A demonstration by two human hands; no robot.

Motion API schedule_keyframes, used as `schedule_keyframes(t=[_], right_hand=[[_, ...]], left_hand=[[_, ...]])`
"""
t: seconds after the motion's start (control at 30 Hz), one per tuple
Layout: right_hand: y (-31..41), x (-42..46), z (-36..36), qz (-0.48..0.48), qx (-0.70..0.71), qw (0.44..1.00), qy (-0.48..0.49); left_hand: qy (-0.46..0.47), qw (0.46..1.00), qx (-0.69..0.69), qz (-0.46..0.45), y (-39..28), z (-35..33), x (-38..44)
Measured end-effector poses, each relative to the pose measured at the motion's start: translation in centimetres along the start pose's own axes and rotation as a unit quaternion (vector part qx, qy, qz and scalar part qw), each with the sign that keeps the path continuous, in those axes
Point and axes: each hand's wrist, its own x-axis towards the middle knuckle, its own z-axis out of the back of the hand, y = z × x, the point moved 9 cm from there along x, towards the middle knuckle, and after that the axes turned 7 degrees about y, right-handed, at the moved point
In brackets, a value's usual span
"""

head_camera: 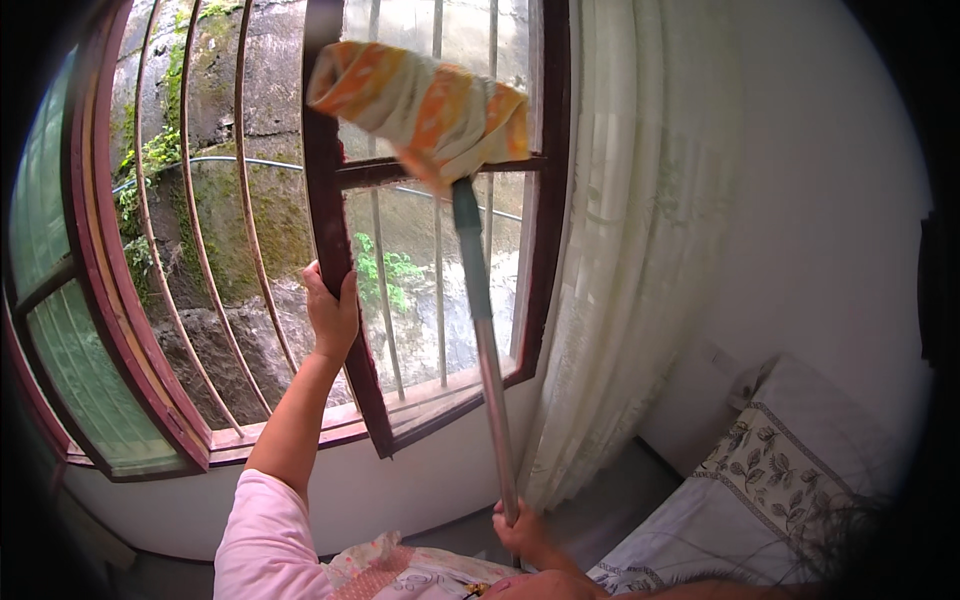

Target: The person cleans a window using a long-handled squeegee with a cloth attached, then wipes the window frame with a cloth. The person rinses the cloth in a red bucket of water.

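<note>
My left hand (332,309) grips the outer stile of an open wooden window sash (328,202), thumb on one side and fingers on the other. In my right hand (519,529) is the metal pole (493,390) of a long-handled mop, which has a dark green upper sleeve (471,247). An orange, yellow and white striped cloth (442,105) is wrapped around the mop head. It lies across the upper pane, over the sash's crossbar (367,175), and looks slightly blurred. The mop head itself is hidden under the cloth.
Vertical metal bars (196,225) cross the window opening, with a mossy wall behind. A second sash with green glass (94,375) stands open at left. Pale sheer curtains (607,285) hang right of the window. A bed with a leaf-patterned cover (772,465) is at lower right.
</note>
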Motion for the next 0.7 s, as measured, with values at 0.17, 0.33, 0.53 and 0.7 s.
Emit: schedule_keyframes(t=[0.17, 0.33, 0.53, 0.7], right_hand=[[-1.5, -3.5, -0.7, 0.024, 0.082, 0.996, 0.005], [2.0, -4.3, 2.1, 0.057, 0.12, 0.991, 0.004], [1.6, -5.0, 2.2, 0.055, 0.24, 0.969, 0.022], [1.0, -3.1, 1.9, 0.06, 0.263, 0.96, -0.072]], left_hand=[[-0.004, 1.0, -0.02, 0.017, -0.2, 0.3, -0.6], [0.022, 0.997, -0.077, 0.015, -4.1, 0.2, -2.1], [0.028, 0.996, -0.084, -0.003, -4.2, 0.3, -1.9], [0.037, 0.995, -0.09, 0.02, -1.8, 0.5, -1.0]])
